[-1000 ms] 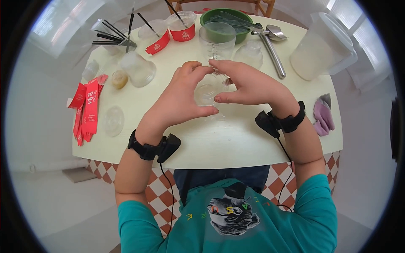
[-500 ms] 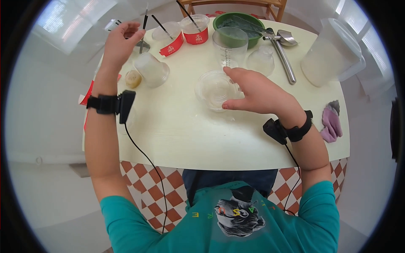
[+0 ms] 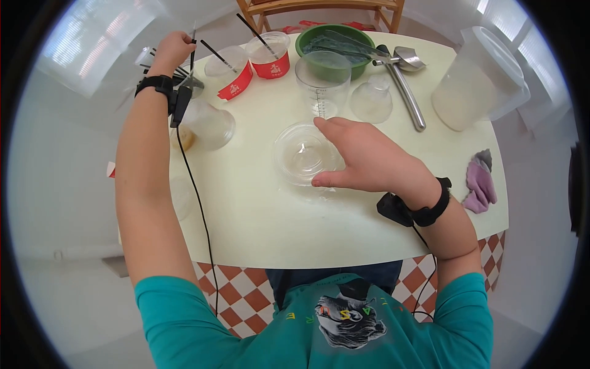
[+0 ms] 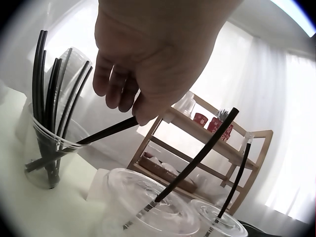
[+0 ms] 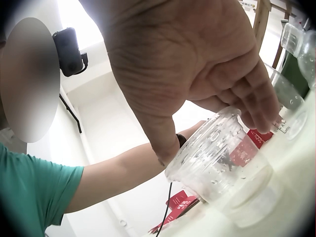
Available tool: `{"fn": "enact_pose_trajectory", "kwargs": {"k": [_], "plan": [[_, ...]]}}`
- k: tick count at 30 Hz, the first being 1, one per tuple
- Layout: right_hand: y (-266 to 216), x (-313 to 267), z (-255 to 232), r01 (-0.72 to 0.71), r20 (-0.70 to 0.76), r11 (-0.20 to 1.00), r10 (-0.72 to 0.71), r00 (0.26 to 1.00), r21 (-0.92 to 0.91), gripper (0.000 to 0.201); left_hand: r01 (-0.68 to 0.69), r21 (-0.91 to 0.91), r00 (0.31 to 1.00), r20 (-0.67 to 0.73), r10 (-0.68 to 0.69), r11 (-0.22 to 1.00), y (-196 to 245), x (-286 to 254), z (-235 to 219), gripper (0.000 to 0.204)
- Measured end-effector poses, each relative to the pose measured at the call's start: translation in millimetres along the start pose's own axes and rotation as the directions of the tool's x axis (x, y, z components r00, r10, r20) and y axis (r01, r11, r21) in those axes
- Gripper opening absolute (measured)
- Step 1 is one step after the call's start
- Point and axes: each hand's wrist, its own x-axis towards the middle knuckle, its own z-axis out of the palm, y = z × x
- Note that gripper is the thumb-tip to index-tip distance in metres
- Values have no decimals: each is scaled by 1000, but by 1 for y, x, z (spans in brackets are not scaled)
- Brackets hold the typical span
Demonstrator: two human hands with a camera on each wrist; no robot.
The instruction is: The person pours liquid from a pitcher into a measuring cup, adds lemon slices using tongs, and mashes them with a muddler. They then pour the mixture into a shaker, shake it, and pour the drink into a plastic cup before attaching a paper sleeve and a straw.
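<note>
At the back left, the left hand [image 3: 173,51] pinches the end of a black straw [image 4: 116,128], which slants out of a clear cup [image 4: 61,158] holding several other black straws. The right hand [image 3: 375,154] rests its spread fingers and thumb around the right side of a lidded clear cup [image 3: 289,156] in the middle of the table. The right wrist view shows droplets on the clear cup [image 5: 242,182], with the thumb at one side of its rim and the fingers at the other.
Two red-banded cups [image 3: 270,65] with straws, a green bowl [image 3: 362,42], a measuring cup [image 3: 332,77] and a metal scoop [image 3: 405,86] stand behind. A large pitcher [image 3: 470,86] is at the right, above a purple cloth [image 3: 480,184]. An upturned cup [image 3: 212,126] stands at the left.
The left hand has left the middle cup, gone to the straw cup at the back left and taken hold of a straw. The right hand has stayed by the middle cup.
</note>
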Motion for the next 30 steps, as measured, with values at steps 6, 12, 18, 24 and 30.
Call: {"fn": "enact_pose_trajectory", "kwargs": {"k": [6,12,18,24,30], "plan": [[-1,1,-1,28,-31,1000,-28,999,-2,72,5,55,999,-47,-2,998,3,-2,-9,32],[-7,3,-8,-98,113,995,100,989,-26,82,-59,-73,964,-262,38,996,-14,-11,-64,37],[-4,2,-6,-77,81,997,79,994,-28,82,-163,-431,840,-532,-104,888,25,-71,-147,31],[-2,3,-4,-70,73,997,72,995,-37,83,-277,-795,960,-248,127,540,114,-178,-151,17],[-2,1,-1,-74,64,997,76,995,-35,84,-218,-874,966,-130,223,435,160,-212,-123,15]]}}
